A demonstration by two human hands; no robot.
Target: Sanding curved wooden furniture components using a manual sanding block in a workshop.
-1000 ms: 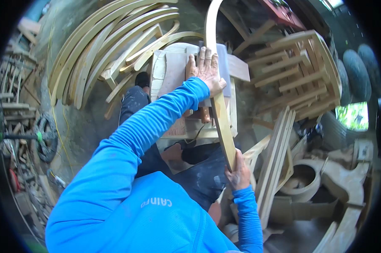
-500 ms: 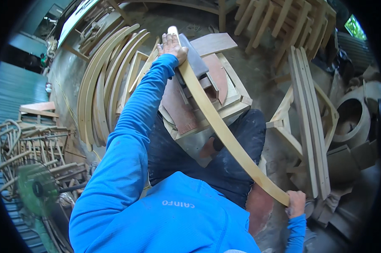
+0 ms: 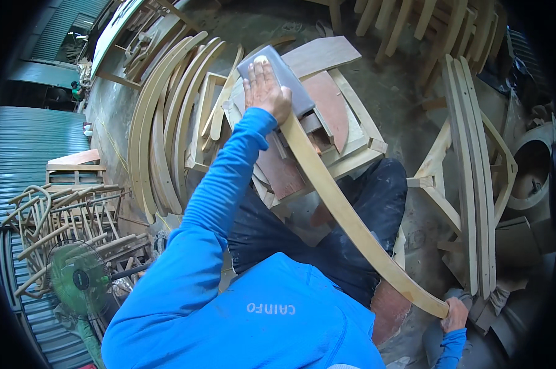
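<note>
A long, curved, pale wooden strip (image 3: 345, 215) runs slantwise across my lap, from the work block ahead to the lower right. My left hand (image 3: 267, 95) lies flat with outstretched fingers on its far end, pressing it over a grey flat pad (image 3: 294, 86). At the near end, my right hand (image 3: 455, 315) is closed around the strip. Beneath the pad, reddish boards (image 3: 278, 172) and a pale wooden frame (image 3: 355, 161) form a low stand between my knees. The left palm hides part of the strip.
Curved wooden pieces (image 3: 144, 132) are stacked left of the stand. Straighter slats (image 3: 468, 178) lean over a frame on the right. A green fan (image 3: 80, 278) stands at lower left beside piled wooden frames (image 3: 75, 215). More timber (image 3: 425, 24) is heaped at the far right.
The strip has slid back toward me and the lower right, both hands moving with it. Its far end, which reached past the pad, now rests over it. The view has shifted slightly.
</note>
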